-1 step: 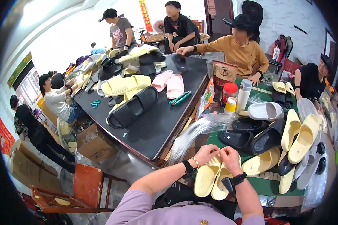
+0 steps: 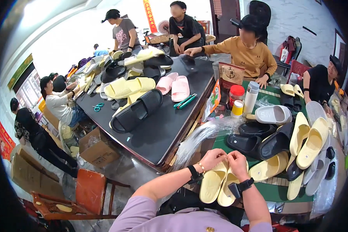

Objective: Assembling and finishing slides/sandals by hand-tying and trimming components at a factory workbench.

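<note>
My left hand (image 2: 214, 157) and my right hand (image 2: 237, 159) meet fingertip to fingertip, both pinched closed over the toe end of a pair of pale yellow slippers. Whatever the fingertips hold is too small to make out. The left yellow slipper (image 2: 212, 185) and the right yellow slipper (image 2: 227, 192) lie side by side at the near table edge, heels toward me. My hands partly cover their straps. Just beyond my left hand spreads a bundle of clear plastic strands (image 2: 199, 138). To the right of my right hand lies another yellow slipper (image 2: 270, 167).
Black slippers (image 2: 276, 141), grey ones and yellow ones pile up on the green mat at right. Behind them stand a white bottle (image 2: 251, 94) and a red-lidded jar (image 2: 236, 96). A black table (image 2: 154, 145) bears more slippers. A red chair (image 2: 89, 189) stands at left. Several co-workers surround the tables.
My hands and the yellow slippers look unmoved. Across the black table, the hand of the co-worker in the tan top and the blurred dark thing beneath it have shifted slightly right.
</note>
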### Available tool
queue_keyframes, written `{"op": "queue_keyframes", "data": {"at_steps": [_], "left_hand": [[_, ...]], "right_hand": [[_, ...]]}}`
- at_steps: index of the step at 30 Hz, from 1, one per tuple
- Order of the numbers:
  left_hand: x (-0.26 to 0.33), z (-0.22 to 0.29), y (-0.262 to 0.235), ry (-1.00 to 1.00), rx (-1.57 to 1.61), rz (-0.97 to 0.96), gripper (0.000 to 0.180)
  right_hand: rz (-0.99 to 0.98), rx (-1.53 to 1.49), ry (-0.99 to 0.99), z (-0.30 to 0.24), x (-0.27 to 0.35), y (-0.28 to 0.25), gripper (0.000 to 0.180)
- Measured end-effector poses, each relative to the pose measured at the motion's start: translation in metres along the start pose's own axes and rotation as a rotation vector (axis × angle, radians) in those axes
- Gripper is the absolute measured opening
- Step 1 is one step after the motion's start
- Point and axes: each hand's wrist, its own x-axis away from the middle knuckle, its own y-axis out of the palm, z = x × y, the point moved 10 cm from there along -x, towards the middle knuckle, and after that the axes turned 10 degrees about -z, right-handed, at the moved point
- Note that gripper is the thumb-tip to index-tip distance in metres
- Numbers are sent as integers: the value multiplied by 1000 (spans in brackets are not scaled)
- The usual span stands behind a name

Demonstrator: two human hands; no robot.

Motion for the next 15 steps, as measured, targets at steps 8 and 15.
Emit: {"op": "queue_keyframes", "data": {"at_steps": [8, 15], "left_hand": [[-1, -10, 2, -10, -7, -11, 15], [1, -2, -1, 29, -82, 24, 14]], "right_hand": [[-15, -5, -3, -2, 0, 1, 17], [7, 81, -32, 4, -1, 3, 15]]}}
